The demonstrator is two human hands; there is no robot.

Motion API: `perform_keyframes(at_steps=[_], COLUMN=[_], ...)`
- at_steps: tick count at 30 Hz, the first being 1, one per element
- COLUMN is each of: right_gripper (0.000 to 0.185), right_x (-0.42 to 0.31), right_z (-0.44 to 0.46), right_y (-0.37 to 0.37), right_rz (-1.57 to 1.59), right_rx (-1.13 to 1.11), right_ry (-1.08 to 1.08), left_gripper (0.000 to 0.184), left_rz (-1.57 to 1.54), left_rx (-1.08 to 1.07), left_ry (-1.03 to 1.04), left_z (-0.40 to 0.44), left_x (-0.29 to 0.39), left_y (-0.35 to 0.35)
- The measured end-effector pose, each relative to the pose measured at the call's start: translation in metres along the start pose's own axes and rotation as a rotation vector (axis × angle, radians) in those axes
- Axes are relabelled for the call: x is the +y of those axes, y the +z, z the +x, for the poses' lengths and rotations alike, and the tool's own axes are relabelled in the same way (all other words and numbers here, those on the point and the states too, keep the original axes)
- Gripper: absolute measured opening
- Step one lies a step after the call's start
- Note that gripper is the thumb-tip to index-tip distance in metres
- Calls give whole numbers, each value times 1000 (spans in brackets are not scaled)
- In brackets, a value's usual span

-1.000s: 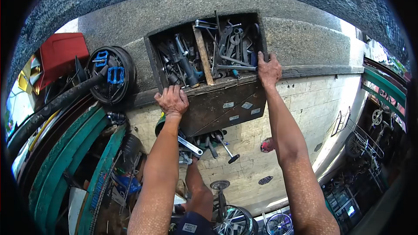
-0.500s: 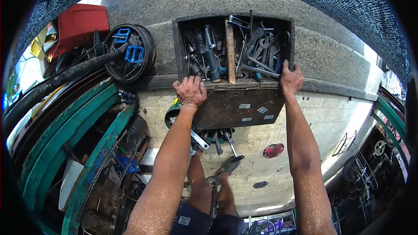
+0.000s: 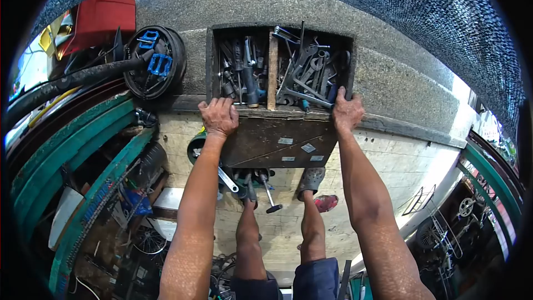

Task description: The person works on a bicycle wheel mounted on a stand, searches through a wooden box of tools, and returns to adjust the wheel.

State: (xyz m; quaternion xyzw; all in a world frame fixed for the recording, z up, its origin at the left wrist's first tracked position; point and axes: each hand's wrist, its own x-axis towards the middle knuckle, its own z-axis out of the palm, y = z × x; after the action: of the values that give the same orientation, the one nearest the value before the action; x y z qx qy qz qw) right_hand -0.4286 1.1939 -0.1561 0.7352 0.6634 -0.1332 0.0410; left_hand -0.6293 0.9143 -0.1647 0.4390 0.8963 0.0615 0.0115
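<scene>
A dark wooden tool box (image 3: 277,114) sits on the edge of a concrete ledge, split in two by a bare wooden divider (image 3: 272,72). My left hand (image 3: 219,116) grips its near left corner, fingers curled over the rim. At the near right corner, my right hand (image 3: 347,112) is closed on the box, with the thumb at the inner edge. Sockets and dark-handled tools (image 3: 250,80) fill the left compartment. In the right one lie several wrenches (image 3: 315,69) and a set of hex keys (image 3: 286,34). Small labels (image 3: 308,148) are stuck on the dark front panel.
Left of the box, a round black tray (image 3: 176,72) holds blue pedals (image 3: 160,64). A red container (image 3: 105,22) stands behind it. Below the panel hang a wrench (image 3: 227,180) and a T-handled tool (image 3: 270,197). Green rails (image 3: 83,139) flank the left; bicycle parts (image 3: 444,228) are at right.
My right foot has stepped forward to below the panel. The view has shifted, so box and hands appear further left. Both hands keep hold of the same corners.
</scene>
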Motion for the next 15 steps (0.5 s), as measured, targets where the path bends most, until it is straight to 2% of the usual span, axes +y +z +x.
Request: perform_keyframes(at_steps=[4, 8, 9, 12, 15], right_gripper=[57, 56, 56, 55, 54], right_x=[-4, -7, -7, -4, -5], right_z=[-1, -5, -5, -2, -4], right_y=[-1, -9, -9, -8, -9], right_rz=[24, 52, 58, 49, 55], right_rx=[-19, -44, -43, -60, -60], right_ry=[14, 49, 56, 36, 32], left_gripper=[16, 22, 33, 38, 76], left_rz=[39, -106, -162, -548, -205], left_rx=[-29, 215, 231, 179, -48], left_ry=[-13, -138, -117, -88, -217], left_z=[7, 22, 35, 76, 97], left_x=[5, 29, 50, 119, 177], left_y=[-4, -3, -21, -31, 0])
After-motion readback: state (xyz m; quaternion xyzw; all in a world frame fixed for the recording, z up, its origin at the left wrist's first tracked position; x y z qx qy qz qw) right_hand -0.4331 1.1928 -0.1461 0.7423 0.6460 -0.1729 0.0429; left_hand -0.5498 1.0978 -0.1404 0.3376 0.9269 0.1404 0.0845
